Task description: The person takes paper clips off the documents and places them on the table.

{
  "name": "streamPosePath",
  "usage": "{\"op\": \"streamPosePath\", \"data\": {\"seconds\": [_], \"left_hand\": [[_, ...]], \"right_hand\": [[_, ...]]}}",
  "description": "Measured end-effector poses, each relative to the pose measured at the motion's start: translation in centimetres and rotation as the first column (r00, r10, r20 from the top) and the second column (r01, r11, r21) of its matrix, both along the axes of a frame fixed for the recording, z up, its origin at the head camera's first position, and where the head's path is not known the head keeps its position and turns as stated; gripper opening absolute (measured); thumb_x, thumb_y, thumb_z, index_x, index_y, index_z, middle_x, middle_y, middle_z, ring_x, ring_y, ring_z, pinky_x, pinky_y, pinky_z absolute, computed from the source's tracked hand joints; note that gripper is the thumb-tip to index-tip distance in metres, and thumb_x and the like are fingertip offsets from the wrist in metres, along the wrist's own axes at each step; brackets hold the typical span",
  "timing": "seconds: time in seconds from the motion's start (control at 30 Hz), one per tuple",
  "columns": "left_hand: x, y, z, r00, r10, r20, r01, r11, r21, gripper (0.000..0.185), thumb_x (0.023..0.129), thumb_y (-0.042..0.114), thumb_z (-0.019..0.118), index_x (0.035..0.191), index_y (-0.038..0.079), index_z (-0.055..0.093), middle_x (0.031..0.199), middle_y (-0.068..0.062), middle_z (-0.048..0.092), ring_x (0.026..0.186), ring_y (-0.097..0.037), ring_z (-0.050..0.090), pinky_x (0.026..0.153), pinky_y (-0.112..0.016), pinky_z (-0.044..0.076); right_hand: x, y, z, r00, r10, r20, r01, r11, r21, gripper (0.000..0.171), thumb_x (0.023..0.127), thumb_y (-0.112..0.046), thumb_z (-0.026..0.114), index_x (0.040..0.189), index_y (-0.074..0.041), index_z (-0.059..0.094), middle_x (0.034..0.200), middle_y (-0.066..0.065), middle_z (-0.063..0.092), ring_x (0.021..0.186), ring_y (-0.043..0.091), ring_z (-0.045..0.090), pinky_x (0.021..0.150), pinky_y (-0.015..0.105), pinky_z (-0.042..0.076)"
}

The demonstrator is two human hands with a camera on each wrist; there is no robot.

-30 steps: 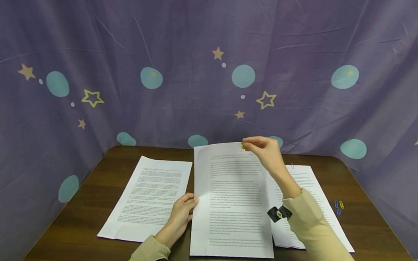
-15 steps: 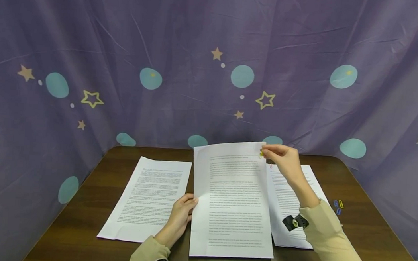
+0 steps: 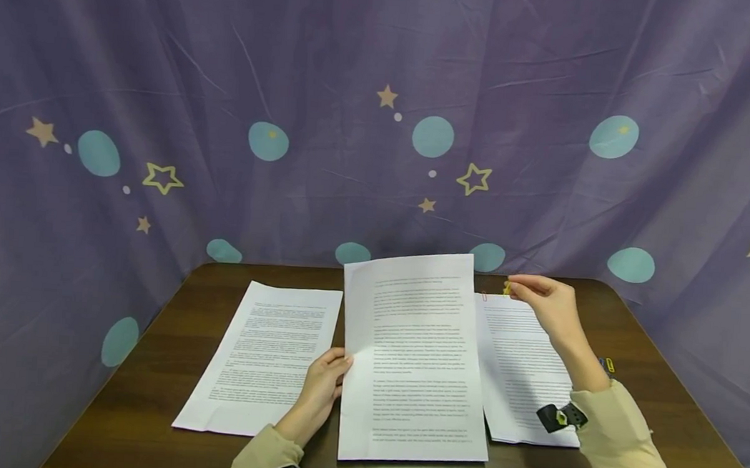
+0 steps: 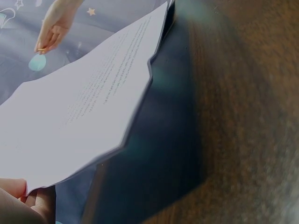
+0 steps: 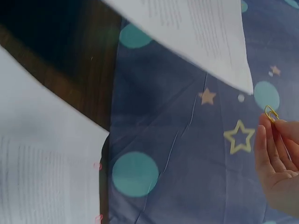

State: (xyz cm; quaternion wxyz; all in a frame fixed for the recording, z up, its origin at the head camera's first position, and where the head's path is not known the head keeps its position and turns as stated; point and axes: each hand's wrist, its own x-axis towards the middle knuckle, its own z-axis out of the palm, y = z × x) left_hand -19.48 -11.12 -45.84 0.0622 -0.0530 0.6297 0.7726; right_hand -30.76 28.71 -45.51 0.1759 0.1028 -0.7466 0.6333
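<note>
My left hand [image 3: 322, 388] grips the left edge of a printed paper stack [image 3: 415, 358], thumb in front and fingers behind. The stack stands tilted up above the table in the head view. To its right, my right hand [image 3: 551, 309] pinches a yellow paper clip [image 5: 271, 113] between thumb and fingertips. That clip is apart from the held stack, whose top right corner shows no clip. Behind and below the right hand lies another printed stack [image 3: 521, 372], with red paper clips [image 5: 97, 165] on its top edge in the right wrist view.
A third printed stack [image 3: 264, 356] lies at the left of the brown wooden table [image 3: 140, 391]. Several spare clips lie by the right stack, partly hidden by my right wrist; a yellow paper clip [image 3: 610, 365] shows. A patterned purple curtain [image 3: 333, 81] hangs behind.
My right hand has moved right and slightly down with the yellow paper clip, from the held stack's top edge to above the right stack. The left hand and its stack have barely moved.
</note>
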Motion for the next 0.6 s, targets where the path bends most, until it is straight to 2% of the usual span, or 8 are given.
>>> {"op": "streamPosePath", "data": {"seconds": [0.03, 0.07, 0.1, 0.17, 0.23, 0.47, 0.5, 0.6], "left_hand": [[0.0, 0.0, 0.0, 1.000, 0.001, -0.001, -0.001, 1.000, 0.000, 0.020, 0.087, 0.005, 0.051, 0.104, -0.005, 0.049, 0.081, 0.001, 0.061, 0.066, -0.009, 0.058, 0.054, -0.022, 0.047], [0.0, 0.0, 0.0, 1.000, 0.002, 0.000, -0.002, 1.000, 0.001, 0.019, 0.087, 0.006, 0.051, 0.104, -0.004, 0.050, 0.081, 0.001, 0.061, 0.066, -0.009, 0.058, 0.054, -0.022, 0.047], [0.0, 0.0, 0.0, 1.000, 0.003, 0.000, -0.003, 1.000, 0.000, 0.019, 0.087, 0.006, 0.051, 0.104, -0.004, 0.050, 0.081, 0.001, 0.061, 0.066, -0.009, 0.058, 0.054, -0.022, 0.047], [0.0, 0.0, 0.0, 1.000, 0.004, 0.002, -0.004, 1.000, 0.001, 0.018, 0.087, 0.006, 0.051, 0.103, -0.003, 0.050, 0.081, 0.001, 0.061, 0.065, -0.009, 0.058, 0.053, -0.022, 0.046], [0.0, 0.0, 0.0, 1.000, 0.006, 0.004, -0.006, 1.000, -0.001, 0.018, 0.087, 0.006, 0.052, 0.103, -0.003, 0.050, 0.080, 0.001, 0.061, 0.065, -0.009, 0.057, 0.053, -0.021, 0.046], [-0.1, -0.1, 0.1, 1.000, 0.014, 0.009, -0.014, 1.000, -0.005, 0.017, 0.087, 0.006, 0.052, 0.102, -0.003, 0.050, 0.082, 0.000, 0.060, 0.065, -0.009, 0.057, 0.052, -0.021, 0.046], [-0.1, -0.2, 0.1, 1.000, 0.015, 0.010, -0.015, 1.000, -0.005, 0.017, 0.087, 0.006, 0.052, 0.102, -0.003, 0.049, 0.082, 0.000, 0.060, 0.065, -0.009, 0.057, 0.052, -0.021, 0.045], [-0.1, -0.2, 0.1, 1.000, 0.017, 0.013, -0.017, 1.000, -0.006, 0.017, 0.087, 0.007, 0.052, 0.102, -0.003, 0.048, 0.083, 0.000, 0.060, 0.065, -0.009, 0.057, 0.053, -0.021, 0.045]], "right_hand": [[-1.0, 1.2, -1.4, 1.000, 0.022, 0.009, -0.022, 0.999, -0.031, 0.027, 0.080, -0.020, 0.066, 0.105, -0.009, 0.066, 0.094, 0.005, 0.067, 0.080, 0.016, 0.064, 0.073, 0.023, 0.050], [-2.1, 2.3, -3.0, 1.000, -0.010, 0.016, 0.010, 1.000, -0.010, 0.029, 0.080, -0.022, 0.066, 0.106, -0.010, 0.065, 0.096, 0.004, 0.067, 0.082, 0.017, 0.064, 0.074, 0.024, 0.050], [-2.0, 2.8, -3.2, 0.998, -0.057, 0.031, 0.056, 0.998, 0.017, 0.031, 0.080, -0.023, 0.066, 0.108, -0.010, 0.064, 0.097, 0.005, 0.066, 0.082, 0.018, 0.064, 0.073, 0.023, 0.050], [-2.8, 4.4, -4.9, 0.997, -0.078, 0.027, 0.077, 0.997, 0.022, 0.032, 0.080, -0.024, 0.065, 0.110, -0.010, 0.063, 0.099, 0.005, 0.066, 0.083, 0.019, 0.064, 0.074, 0.023, 0.050], [-2.8, 5.6, -5.6, 0.994, -0.103, 0.034, 0.103, 0.995, 0.017, 0.033, 0.080, -0.023, 0.065, 0.110, -0.009, 0.063, 0.098, 0.006, 0.066, 0.082, 0.019, 0.064, 0.073, 0.022, 0.049], [1.1, 6.4, -3.1, 0.989, -0.137, 0.051, 0.137, 0.991, -0.002, 0.030, 0.081, -0.023, 0.064, 0.105, -0.006, 0.065, 0.093, 0.005, 0.067, 0.076, 0.015, 0.065, 0.076, 0.019, 0.048], [0.6, 7.2, -4.2, 0.982, -0.185, 0.048, 0.184, 0.982, 0.029, 0.033, 0.079, -0.026, 0.066, 0.106, -0.007, 0.065, 0.093, 0.004, 0.067, 0.076, 0.015, 0.065, 0.071, 0.016, 0.048], [3.4, 6.0, -1.5, 0.964, -0.252, 0.082, 0.243, 0.964, 0.103, 0.039, 0.079, -0.032, 0.065, 0.108, -0.006, 0.063, 0.087, -0.007, 0.067, 0.073, 0.009, 0.064, 0.067, 0.014, 0.048]]}}
